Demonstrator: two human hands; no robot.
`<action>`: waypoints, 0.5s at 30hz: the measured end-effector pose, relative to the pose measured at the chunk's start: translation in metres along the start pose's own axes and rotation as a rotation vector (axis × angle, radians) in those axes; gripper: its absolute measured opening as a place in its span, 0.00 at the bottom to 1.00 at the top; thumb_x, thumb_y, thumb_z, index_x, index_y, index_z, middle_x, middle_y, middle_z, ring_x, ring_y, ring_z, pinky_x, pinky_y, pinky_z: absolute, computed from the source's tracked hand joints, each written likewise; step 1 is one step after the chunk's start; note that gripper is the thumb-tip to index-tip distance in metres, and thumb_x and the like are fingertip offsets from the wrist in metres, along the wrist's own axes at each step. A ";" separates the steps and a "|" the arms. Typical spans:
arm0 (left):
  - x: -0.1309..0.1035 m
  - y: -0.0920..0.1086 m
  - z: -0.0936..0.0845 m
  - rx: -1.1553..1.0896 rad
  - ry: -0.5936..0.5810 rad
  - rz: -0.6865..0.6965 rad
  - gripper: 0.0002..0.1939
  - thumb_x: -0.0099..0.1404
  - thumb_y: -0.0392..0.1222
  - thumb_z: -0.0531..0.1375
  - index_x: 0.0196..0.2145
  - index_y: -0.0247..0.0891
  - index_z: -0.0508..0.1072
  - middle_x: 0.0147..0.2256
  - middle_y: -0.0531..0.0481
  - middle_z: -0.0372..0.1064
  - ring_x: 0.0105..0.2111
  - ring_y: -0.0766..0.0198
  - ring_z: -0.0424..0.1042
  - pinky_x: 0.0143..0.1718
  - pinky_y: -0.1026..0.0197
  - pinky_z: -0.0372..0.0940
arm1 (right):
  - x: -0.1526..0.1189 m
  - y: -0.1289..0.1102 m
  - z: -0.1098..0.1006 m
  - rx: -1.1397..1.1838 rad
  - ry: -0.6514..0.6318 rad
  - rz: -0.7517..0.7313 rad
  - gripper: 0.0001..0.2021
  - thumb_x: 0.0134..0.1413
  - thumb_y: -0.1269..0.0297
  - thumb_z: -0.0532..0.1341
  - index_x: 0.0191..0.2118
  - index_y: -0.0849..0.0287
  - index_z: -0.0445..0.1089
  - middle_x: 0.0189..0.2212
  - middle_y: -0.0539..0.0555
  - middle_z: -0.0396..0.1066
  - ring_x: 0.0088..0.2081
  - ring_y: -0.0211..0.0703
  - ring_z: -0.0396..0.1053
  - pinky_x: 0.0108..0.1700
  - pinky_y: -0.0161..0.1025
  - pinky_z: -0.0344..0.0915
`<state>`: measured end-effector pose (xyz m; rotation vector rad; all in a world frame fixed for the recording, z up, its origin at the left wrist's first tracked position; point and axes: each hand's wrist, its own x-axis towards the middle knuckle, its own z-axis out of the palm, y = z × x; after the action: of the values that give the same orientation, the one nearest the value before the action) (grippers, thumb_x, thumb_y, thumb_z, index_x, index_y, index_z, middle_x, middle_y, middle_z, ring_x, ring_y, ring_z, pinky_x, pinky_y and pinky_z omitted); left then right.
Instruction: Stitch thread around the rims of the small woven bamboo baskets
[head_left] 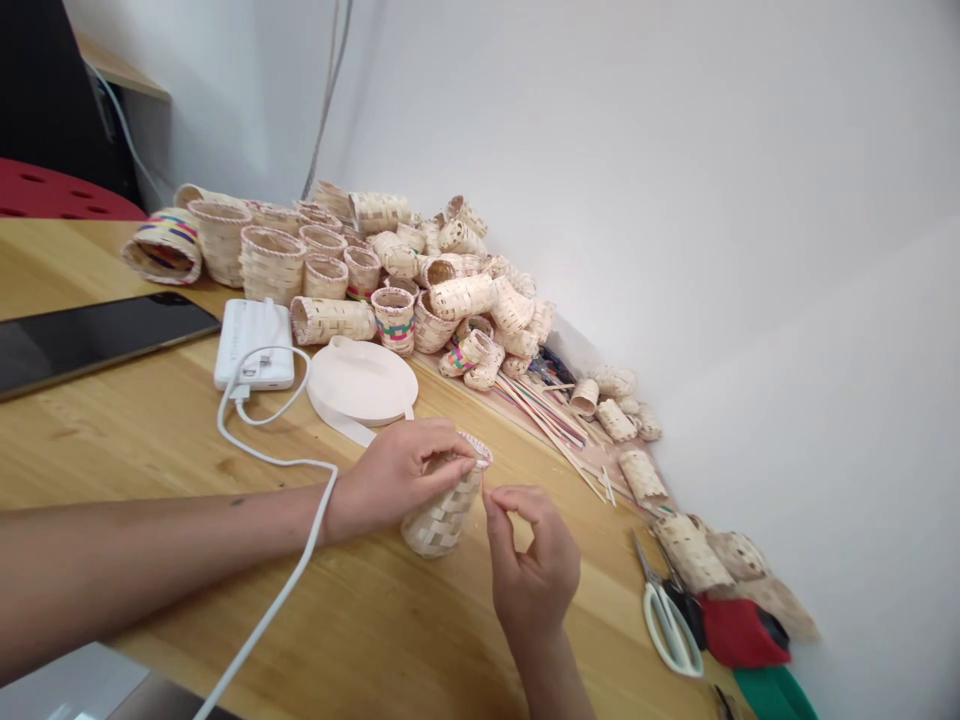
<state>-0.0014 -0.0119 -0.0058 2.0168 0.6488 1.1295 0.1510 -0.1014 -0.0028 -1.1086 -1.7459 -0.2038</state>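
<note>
A small woven basket (441,520) of pale strips stands a little tilted on the wooden table, its rim partly wrapped with pink-and-white stitching. My left hand (409,465) is closed on its rim, thumb and fingers pinching the edge. Just right of the basket, my right hand (534,555) pinches a thin pink thread (484,480) that runs up to the rim. Whether a needle is between those fingertips is too small to tell. Behind my left hand lies a flat roll of white ribbon (364,382), its loose end passing toward the basket.
Many finished-looking woven baskets (337,320) are heaped along the wall. A phone (97,340) and a white power bank (255,345) with a cable (300,570) lie left; the cable crosses over my left wrist. Thin strips (547,425) and white-handled scissors (671,630) lie right.
</note>
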 end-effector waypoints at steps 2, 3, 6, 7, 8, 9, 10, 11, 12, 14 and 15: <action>-0.001 0.000 0.000 -0.015 0.010 -0.027 0.10 0.62 0.40 0.56 0.37 0.38 0.76 0.37 0.50 0.76 0.36 0.63 0.71 0.38 0.64 0.62 | 0.000 -0.003 0.000 0.048 -0.037 -0.033 0.12 0.55 0.80 0.58 0.40 0.55 0.67 0.31 0.51 0.73 0.34 0.39 0.72 0.35 0.38 0.70; -0.001 -0.001 0.000 -0.015 0.012 -0.034 0.11 0.62 0.40 0.57 0.39 0.38 0.76 0.38 0.50 0.76 0.38 0.62 0.71 0.39 0.64 0.62 | 0.000 -0.003 0.000 0.066 -0.056 -0.045 0.13 0.55 0.81 0.58 0.40 0.55 0.67 0.31 0.51 0.73 0.34 0.39 0.72 0.35 0.38 0.70; -0.002 -0.002 0.001 0.008 0.016 -0.057 0.12 0.61 0.41 0.57 0.42 0.38 0.75 0.40 0.50 0.75 0.38 0.62 0.71 0.39 0.64 0.62 | 0.000 -0.004 -0.001 0.087 -0.075 -0.057 0.13 0.55 0.81 0.58 0.40 0.55 0.67 0.31 0.52 0.72 0.34 0.39 0.71 0.35 0.38 0.70; -0.002 -0.003 0.001 0.014 0.021 -0.071 0.13 0.62 0.41 0.57 0.43 0.39 0.75 0.39 0.50 0.75 0.37 0.62 0.71 0.37 0.64 0.62 | 0.000 -0.004 -0.001 0.084 -0.067 -0.049 0.12 0.55 0.81 0.58 0.40 0.55 0.67 0.31 0.51 0.72 0.34 0.39 0.71 0.35 0.38 0.70; -0.002 -0.003 0.001 0.019 0.023 -0.085 0.13 0.61 0.41 0.57 0.43 0.39 0.75 0.39 0.50 0.76 0.36 0.63 0.71 0.36 0.65 0.62 | 0.000 -0.003 -0.001 0.082 -0.058 -0.036 0.12 0.55 0.80 0.58 0.40 0.55 0.67 0.31 0.51 0.72 0.34 0.39 0.71 0.35 0.39 0.69; -0.002 -0.003 0.001 0.023 0.025 -0.092 0.13 0.61 0.41 0.57 0.43 0.39 0.75 0.38 0.50 0.75 0.35 0.63 0.71 0.35 0.65 0.62 | -0.001 -0.003 -0.001 0.083 -0.049 -0.021 0.12 0.55 0.80 0.58 0.40 0.55 0.67 0.31 0.51 0.72 0.34 0.40 0.71 0.35 0.39 0.69; -0.002 -0.003 0.001 0.025 0.024 -0.090 0.13 0.61 0.42 0.57 0.42 0.39 0.75 0.38 0.50 0.75 0.35 0.63 0.71 0.35 0.65 0.62 | -0.002 -0.003 -0.002 0.089 -0.043 -0.005 0.12 0.55 0.79 0.58 0.40 0.55 0.67 0.31 0.51 0.72 0.34 0.40 0.71 0.35 0.39 0.69; -0.002 -0.003 0.001 0.025 0.020 -0.080 0.12 0.61 0.42 0.57 0.41 0.39 0.75 0.38 0.50 0.75 0.35 0.63 0.70 0.35 0.65 0.62 | -0.002 -0.003 -0.002 0.101 -0.038 0.010 0.12 0.55 0.79 0.58 0.40 0.54 0.67 0.31 0.51 0.71 0.34 0.40 0.71 0.35 0.40 0.69; -0.002 -0.002 0.001 0.025 0.012 -0.062 0.11 0.61 0.41 0.57 0.40 0.39 0.75 0.37 0.50 0.75 0.34 0.63 0.70 0.36 0.65 0.62 | -0.003 -0.003 -0.002 0.117 -0.038 0.021 0.12 0.55 0.79 0.58 0.40 0.54 0.67 0.31 0.51 0.71 0.34 0.40 0.71 0.35 0.40 0.69; -0.001 0.001 0.000 0.026 -0.008 -0.021 0.09 0.61 0.41 0.56 0.36 0.38 0.75 0.34 0.50 0.74 0.32 0.64 0.69 0.36 0.65 0.61 | -0.003 -0.004 -0.003 0.157 -0.050 0.040 0.12 0.55 0.80 0.58 0.40 0.55 0.67 0.30 0.51 0.71 0.34 0.40 0.70 0.35 0.40 0.69; 0.000 0.002 0.000 0.025 -0.019 -0.004 0.08 0.61 0.40 0.56 0.34 0.38 0.75 0.33 0.51 0.74 0.31 0.65 0.68 0.36 0.65 0.61 | -0.004 -0.005 -0.003 0.178 -0.057 0.046 0.12 0.55 0.80 0.57 0.40 0.55 0.67 0.30 0.51 0.71 0.34 0.40 0.70 0.35 0.40 0.69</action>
<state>-0.0016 -0.0131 -0.0043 2.0439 0.6598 1.1034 0.1490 -0.1081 -0.0027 -1.0323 -1.7498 0.0114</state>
